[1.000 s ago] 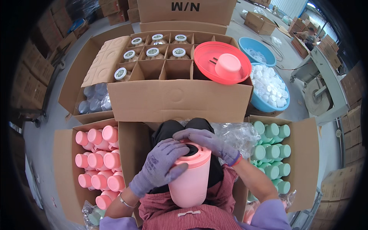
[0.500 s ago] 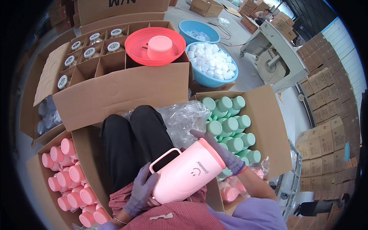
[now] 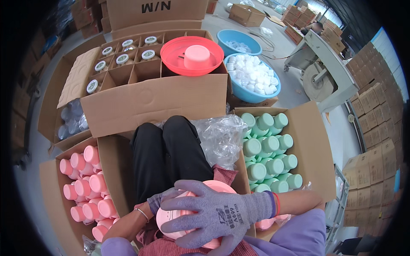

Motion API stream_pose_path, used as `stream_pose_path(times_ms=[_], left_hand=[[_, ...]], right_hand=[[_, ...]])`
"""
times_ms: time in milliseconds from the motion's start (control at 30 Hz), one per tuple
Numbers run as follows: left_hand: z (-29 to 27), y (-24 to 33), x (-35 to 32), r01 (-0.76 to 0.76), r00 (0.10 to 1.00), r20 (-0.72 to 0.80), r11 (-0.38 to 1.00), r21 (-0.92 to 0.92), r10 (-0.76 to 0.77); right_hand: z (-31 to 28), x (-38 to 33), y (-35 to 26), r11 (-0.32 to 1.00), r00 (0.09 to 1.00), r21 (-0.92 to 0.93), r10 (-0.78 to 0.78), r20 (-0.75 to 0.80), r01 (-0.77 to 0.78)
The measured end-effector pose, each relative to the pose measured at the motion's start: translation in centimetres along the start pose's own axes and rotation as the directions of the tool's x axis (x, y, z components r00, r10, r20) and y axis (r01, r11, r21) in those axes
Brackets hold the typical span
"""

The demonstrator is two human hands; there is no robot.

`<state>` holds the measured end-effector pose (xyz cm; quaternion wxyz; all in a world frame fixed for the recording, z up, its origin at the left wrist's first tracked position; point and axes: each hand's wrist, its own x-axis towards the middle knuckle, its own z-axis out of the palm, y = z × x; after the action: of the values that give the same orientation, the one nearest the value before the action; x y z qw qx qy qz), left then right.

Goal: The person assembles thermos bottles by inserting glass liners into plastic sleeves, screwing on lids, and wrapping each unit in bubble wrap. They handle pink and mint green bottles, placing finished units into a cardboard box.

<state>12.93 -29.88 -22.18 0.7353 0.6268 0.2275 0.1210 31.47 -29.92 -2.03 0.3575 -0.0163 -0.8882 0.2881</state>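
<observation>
Pink bottle (image 3: 188,213) held in lap, upright. Looks like light, rigid plastic with a smooth, somewhat slippery wall; best gripped round the body, palm on top. Right hand (image 3: 213,213) clamps over its top; left hand (image 3: 164,200) grips its side. Half a second ago it lay tilted, handle showing. Green bottles (image 3: 269,149) boxed right, pink ones (image 3: 85,187) left.

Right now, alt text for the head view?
Seen from above, a seated person's gloved right hand and left hand clasp a pink bottle over their lap. Around them stand a box of pink bottles, a box of green bottles and a blue basin of white caps.
</observation>
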Motion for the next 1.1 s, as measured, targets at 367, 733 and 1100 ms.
stream_pose_path(times_ms=[367, 733, 1100], left_hand=[[-1.2, 12.3, -3.7, -0.119, 0.62, -0.592, 0.808, 0.578, 0.515], [-3.6, 15.1, -2.9, 0.077, 0.694, -0.72, 0.994, 0.08, 0.004], [-4.6, 12.6, -1.9, -0.109, 0.814, -0.561, 0.91, -0.401, -0.15]], right_hand=[[-5.3, -8.4, 6.1, 0.153, 0.169, 0.695, 0.985, -0.045, -0.703], [-4.9, -8.7, 7.5, 0.614, 0.443, 0.339, 0.769, -0.461, -0.713], [-7.9, -4.7, 5.4, 0.673, 0.625, 0.221, 0.739, -0.253, -0.706]])
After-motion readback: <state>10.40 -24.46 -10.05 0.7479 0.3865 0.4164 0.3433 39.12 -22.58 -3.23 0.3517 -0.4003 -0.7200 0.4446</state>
